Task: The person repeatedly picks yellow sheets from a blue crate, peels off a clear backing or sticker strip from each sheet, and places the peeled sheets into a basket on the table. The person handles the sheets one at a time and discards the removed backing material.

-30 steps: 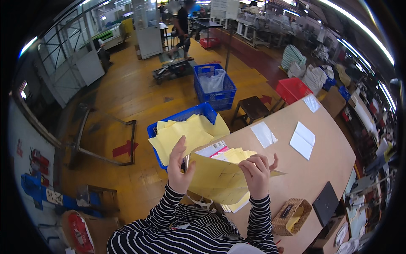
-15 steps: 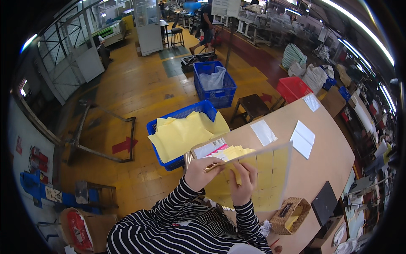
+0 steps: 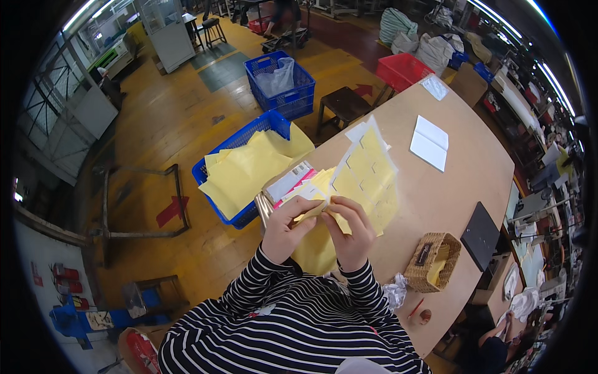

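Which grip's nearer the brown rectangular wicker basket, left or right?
Right. The right grip is left of the wicker basket, with a gap between; the left grip is farther left, on the right grip's far side from it.

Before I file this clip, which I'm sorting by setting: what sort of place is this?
Most likely a factory or large workshop: a blue plastic crate heaped with yellow sheets, bulging white sacks and a red floor arrow all suggest it.
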Demonstrator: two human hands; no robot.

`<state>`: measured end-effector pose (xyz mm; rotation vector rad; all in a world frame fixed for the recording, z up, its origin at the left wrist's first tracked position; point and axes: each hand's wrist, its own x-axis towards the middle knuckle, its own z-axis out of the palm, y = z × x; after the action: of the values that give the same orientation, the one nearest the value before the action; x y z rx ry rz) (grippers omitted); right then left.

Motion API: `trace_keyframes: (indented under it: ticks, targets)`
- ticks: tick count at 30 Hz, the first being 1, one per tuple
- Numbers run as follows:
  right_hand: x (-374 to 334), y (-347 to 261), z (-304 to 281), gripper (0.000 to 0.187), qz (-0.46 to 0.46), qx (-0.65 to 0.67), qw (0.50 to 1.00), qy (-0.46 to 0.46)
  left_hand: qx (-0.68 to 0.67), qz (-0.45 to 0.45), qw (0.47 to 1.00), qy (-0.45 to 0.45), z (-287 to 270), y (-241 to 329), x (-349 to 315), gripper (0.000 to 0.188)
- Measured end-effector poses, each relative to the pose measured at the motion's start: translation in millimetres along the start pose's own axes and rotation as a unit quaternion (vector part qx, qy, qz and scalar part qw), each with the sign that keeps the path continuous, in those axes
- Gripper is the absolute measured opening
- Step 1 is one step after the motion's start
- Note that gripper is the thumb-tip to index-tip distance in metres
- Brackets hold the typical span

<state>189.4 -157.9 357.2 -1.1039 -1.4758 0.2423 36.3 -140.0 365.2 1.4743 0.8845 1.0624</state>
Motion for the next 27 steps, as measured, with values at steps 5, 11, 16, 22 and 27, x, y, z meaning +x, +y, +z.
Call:
trace_keyframes:
  ticks: [5,11,16,22,27]
  targets:
    - [-0.2,-0.8,1.4,0.023,-0.009,-0.009,1.000,-0.008,-0.048,-0.024,0.998,0.041,4.9,-1.4,-1.9,0.028]
    - [-0.2,-1.0,0.2,0.015,0.010,0.008,0.999,-0.045,-0.005,-0.022,0.998,0.055,3.4,-5.7,-3.7,0.023]
    - [0.0,1.3,-4.4,0.011,0.040,0.008,0.999,-0.032,-0.041,-0.047,0.994,0.084,4.4,-8.2,-5.1,0.020]
    - [-4.0,34.4,-21.5,0.007,0.187,0.109,0.974,0.061,-0.064,-0.043,0.985,0.157,-16.6,-23.8,2.4,0.023]
    - [-10.6,54.3,-46.3,0.011,0.249,0.192,0.945,0.092,-0.067,-0.054,0.977,0.195,-39.8,-41.3,4.0,0.021]
